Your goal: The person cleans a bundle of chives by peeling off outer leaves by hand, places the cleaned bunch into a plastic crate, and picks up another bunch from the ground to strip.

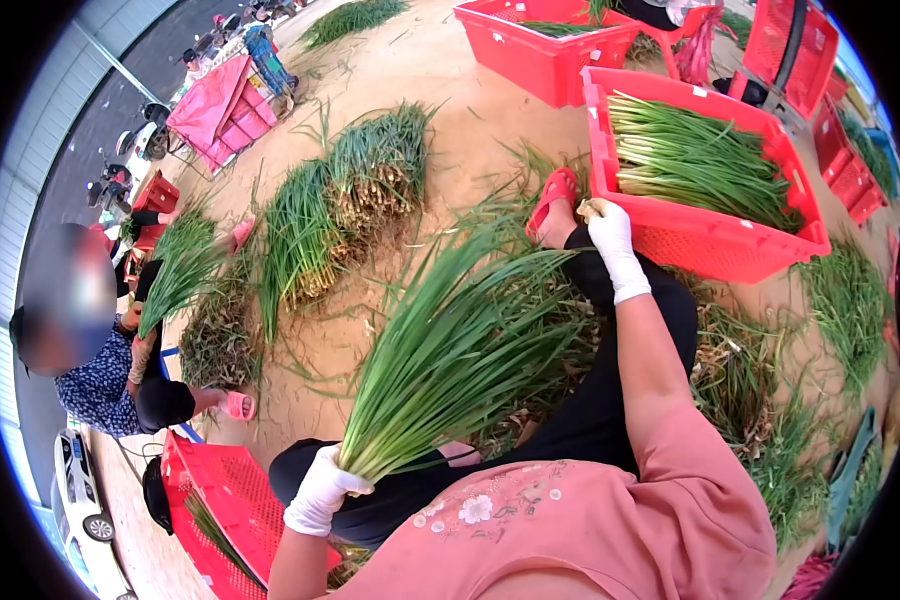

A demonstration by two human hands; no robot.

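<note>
1. My left hand [322, 492] gripped the leafy bunch [452, 352] by its stems, leaves ahead.
2. My right hand [610, 238], fingers bent, was near the red crate [708, 240]; holding anything, I couldn't tell.
3. Apparent step: cleaning the bunch; next move required steady left grip.

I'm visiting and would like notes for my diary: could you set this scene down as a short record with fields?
Left grip: white-gloved, closed around the base of a green leafy bundle
Right grip: white-gloved, near the red crate; whether it holds anything is unclear
Crate contents: green stalks laid lengthwise
Ground: a larger pile of greens ahead
Nearby: a co-worker at picture left, also holding greens
</note>
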